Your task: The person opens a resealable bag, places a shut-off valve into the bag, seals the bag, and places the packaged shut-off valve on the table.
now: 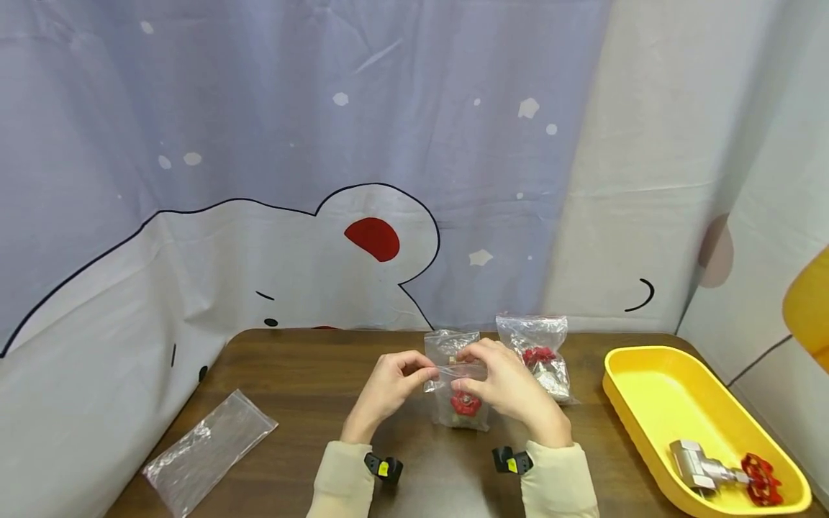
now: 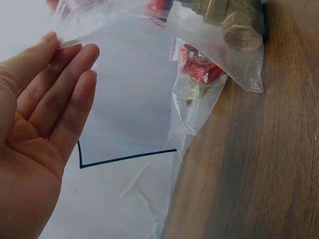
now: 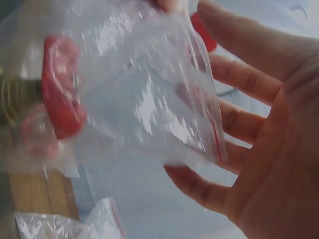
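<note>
I see in the head view a printed curtain (image 1: 492,144) behind the table (image 1: 311,403), the widest horizontal surface. The yellow tray (image 1: 654,392) sits at the table's right side. A flat plastic bag (image 1: 210,453) lies at the left. A filled bag (image 1: 532,338) stands near the rear edge, right of centre; I see a red part inside. A rear bag (image 1: 447,342) is partly covered, directly behind the work.

I locate the working bag (image 3: 134,99) at mid-table, between the two hands, mouth uppermost. Left hand (image 1: 396,385): thumb and forefinger pinch the mouth at its left corner. Right hand (image 1: 508,385): thumb and fingers are spread at the mouth's right side; I cannot tell whether they clamp the film.

Inside the tray lies a silver valve (image 1: 702,471) with a red handwheel (image 1: 759,480). Inside the working bag I identify a brass-coloured valve body (image 3: 17,97) and its smaller-looking red wheel (image 1: 466,404).
</note>
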Available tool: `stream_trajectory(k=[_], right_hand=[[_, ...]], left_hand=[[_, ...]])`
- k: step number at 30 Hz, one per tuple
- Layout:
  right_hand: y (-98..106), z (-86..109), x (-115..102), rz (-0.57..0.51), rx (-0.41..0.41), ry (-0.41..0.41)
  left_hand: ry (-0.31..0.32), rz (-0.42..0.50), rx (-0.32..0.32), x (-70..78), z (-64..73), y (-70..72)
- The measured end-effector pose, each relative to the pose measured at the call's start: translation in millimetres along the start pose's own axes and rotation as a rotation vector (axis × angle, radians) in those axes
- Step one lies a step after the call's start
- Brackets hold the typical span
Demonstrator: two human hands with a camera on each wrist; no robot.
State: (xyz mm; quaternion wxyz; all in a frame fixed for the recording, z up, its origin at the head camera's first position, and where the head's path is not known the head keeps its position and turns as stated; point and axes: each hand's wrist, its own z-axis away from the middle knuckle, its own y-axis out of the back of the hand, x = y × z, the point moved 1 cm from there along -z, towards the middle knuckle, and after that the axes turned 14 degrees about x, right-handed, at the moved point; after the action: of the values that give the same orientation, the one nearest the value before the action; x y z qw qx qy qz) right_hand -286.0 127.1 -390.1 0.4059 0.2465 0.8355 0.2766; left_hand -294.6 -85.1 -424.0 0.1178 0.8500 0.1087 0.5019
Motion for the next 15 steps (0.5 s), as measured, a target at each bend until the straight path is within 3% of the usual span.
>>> stream_trajectory(k=[3,6,13,15], right_hand=[[-7,-2.8,-7,0.06,0.004,0.036],[-13,-6.5,-12,0.108,0.016,0.078],[-20,-15.2,-19,0.184,-0.006,0.144],[-20,-17.4,-20,0.199,-0.009,0.169]], left_hand=[[-0.031,0.007,-0.001,12.0,1.5,3.3],[-0.062,0.015,-0.005,14.7,2.1,3.5],[-0.08,0.026,-0.006,13.3,1.2,1.9],[-0.078,0.023,0.0,6.0,-0.2,-0.2]])
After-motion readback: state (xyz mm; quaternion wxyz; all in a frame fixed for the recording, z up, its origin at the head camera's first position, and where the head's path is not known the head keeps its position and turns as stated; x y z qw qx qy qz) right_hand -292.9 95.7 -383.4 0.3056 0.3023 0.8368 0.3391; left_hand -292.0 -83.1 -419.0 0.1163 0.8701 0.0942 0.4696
